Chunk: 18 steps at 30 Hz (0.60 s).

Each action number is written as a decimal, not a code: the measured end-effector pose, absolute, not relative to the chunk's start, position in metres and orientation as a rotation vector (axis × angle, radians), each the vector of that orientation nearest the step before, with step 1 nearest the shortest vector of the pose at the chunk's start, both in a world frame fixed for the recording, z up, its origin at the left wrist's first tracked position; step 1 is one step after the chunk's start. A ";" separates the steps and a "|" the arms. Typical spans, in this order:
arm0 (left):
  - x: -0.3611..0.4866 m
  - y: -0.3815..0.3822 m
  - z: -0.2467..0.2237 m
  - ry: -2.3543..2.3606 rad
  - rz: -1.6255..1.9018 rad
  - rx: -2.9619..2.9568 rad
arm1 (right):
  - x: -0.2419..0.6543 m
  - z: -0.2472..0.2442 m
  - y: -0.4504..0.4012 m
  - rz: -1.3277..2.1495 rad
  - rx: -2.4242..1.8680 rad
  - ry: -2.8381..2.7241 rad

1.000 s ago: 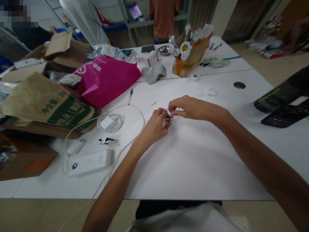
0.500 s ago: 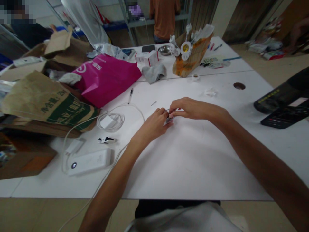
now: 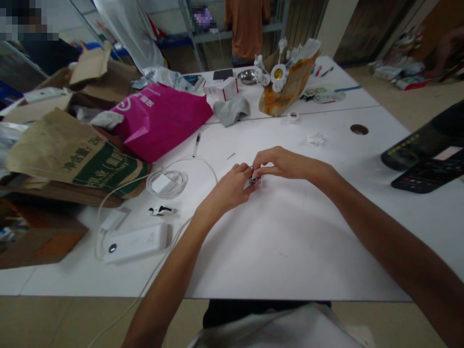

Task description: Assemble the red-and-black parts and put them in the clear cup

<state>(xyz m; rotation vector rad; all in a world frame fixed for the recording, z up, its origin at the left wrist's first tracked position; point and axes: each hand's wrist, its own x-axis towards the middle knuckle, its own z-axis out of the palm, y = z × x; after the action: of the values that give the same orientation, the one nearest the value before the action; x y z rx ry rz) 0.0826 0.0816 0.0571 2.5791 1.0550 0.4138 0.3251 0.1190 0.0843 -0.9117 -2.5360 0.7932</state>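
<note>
Both hands meet over the middle of the white table. My left hand [image 3: 237,182] is closed around a small object [image 3: 255,179] with dark, reddish and clear parts; its kind is too small to tell. The fingers of my right hand [image 3: 272,162] are pinched against the top of that object, and their tips partly hide it. Whether they grip a part of it or only press on it is hard to see. A thin metal piece [image 3: 231,155] lies on the table just beyond my left hand.
To the left are a white power bank [image 3: 136,242], a coiled cable [image 3: 167,183], a black-and-white tool [image 3: 161,210], a pen [image 3: 196,144] and a magenta bag [image 3: 163,118]. A black bottle [image 3: 424,137] and a phone [image 3: 431,169] stand right. People are behind the table.
My right fingers have shifted slightly left over the small object, and more of its reddish part shows. My left hand keeps its hold with little movement.
</note>
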 end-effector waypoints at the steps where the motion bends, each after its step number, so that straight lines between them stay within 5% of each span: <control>1: 0.083 0.082 0.058 1.054 0.404 2.579 | 0.325 0.084 0.120 0.791 -0.902 -2.538; 18: 0.076 0.080 0.072 1.011 0.418 2.606 | 0.333 0.100 0.113 0.841 -1.011 -2.554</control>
<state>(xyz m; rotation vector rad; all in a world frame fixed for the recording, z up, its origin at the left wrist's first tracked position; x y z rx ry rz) 0.0757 0.0804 0.0721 2.6060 1.0114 0.4176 0.3326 0.1133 0.0997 -1.0108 -2.5535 0.8411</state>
